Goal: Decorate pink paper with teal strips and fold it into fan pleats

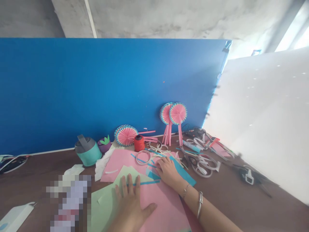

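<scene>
The near pink paper [166,206] lies at the bottom middle of the frame. The left hand [131,201] spreads flat over it and the green paper [103,206], gripping nothing. The right hand [167,170] bends near a blue strip [147,182]; I can't tell if it pinches anything. The step looks like setting out paper; the next move seems to need light fingers.

a craft workspace: coloured paper [166,201] and pleated fans [178,114] sit on a brown table [224,199] beside a blue partition [96,87], concrete [156,19] above.
</scene>
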`<control>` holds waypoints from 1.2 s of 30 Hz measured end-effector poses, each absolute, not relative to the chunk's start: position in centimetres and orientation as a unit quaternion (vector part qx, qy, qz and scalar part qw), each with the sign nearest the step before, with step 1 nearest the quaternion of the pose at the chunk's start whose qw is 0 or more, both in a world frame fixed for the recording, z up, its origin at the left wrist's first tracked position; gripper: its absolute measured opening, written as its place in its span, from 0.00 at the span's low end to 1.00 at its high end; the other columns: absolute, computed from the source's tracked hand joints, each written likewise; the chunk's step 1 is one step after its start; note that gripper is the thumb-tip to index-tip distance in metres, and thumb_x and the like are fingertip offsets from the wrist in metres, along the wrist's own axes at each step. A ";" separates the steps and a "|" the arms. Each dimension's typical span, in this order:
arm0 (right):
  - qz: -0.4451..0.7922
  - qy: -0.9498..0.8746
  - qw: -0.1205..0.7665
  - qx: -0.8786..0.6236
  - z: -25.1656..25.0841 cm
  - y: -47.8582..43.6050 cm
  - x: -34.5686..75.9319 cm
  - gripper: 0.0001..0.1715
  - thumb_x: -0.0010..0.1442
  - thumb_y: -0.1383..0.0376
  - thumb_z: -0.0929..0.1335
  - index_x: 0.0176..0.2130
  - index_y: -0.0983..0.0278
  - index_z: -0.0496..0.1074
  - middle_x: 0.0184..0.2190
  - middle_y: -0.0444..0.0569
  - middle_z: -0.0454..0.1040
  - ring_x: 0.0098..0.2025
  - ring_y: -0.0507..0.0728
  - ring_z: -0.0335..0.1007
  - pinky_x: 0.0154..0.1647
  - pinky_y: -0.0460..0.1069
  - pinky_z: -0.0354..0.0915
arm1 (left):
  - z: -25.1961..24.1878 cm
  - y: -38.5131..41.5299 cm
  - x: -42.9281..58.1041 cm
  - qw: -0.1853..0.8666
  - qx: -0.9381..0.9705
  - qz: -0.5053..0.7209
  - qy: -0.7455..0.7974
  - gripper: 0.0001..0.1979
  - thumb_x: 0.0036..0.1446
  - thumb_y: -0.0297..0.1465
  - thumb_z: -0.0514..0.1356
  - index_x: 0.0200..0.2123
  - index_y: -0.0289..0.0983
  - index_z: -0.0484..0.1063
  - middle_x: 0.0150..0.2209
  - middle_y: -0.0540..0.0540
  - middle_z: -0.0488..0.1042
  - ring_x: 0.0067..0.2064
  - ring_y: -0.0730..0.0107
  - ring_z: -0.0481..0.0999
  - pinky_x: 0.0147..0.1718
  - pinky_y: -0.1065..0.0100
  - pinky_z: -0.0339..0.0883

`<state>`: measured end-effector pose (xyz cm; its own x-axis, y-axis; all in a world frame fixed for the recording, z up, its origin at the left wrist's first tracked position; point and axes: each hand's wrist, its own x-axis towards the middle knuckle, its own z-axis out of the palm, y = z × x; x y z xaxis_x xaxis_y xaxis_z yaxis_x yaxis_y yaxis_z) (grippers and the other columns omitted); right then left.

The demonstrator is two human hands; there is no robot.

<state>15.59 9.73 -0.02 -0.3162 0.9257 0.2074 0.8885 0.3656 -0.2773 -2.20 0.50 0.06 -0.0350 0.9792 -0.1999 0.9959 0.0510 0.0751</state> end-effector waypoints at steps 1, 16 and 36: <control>0.058 -0.810 0.165 -0.560 -0.1 9.8 15.6 0.07 0.62 0.67 0.64 0.38 0.63 0.71 0.43 0.51 0.71 0.48 0.60 0.62 0.41 0.51 0.53 | -0.2 0.6 -2.4 0.083 0.703 -0.025 0.706 0.53 0.44 0.60 0.53 0.66 0.34 0.44 0.67 0.32 0.35 0.66 0.32 0.29 0.57 0.33 0.24; 0.054 -0.814 0.166 -0.554 0.1 9.5 15.8 0.10 0.64 0.69 0.61 0.36 0.64 0.72 0.41 0.52 0.72 0.47 0.60 0.63 0.42 0.52 0.55 | 1.2 0.3 -2.4 0.052 0.909 0.113 0.399 0.21 0.65 0.41 0.48 0.57 0.42 0.66 0.56 0.47 0.70 0.58 0.62 0.66 0.61 0.54 0.51; -0.007 -0.806 0.159 -0.571 -1.4 10.1 15.3 0.06 0.62 0.64 0.65 0.39 0.63 0.70 0.41 0.53 0.70 0.45 0.61 0.62 0.40 0.52 0.56 | 1.3 0.2 -3.1 0.047 0.910 0.128 0.391 0.16 0.61 0.34 0.55 0.52 0.43 0.67 0.55 0.49 0.70 0.61 0.57 0.61 0.61 0.49 0.54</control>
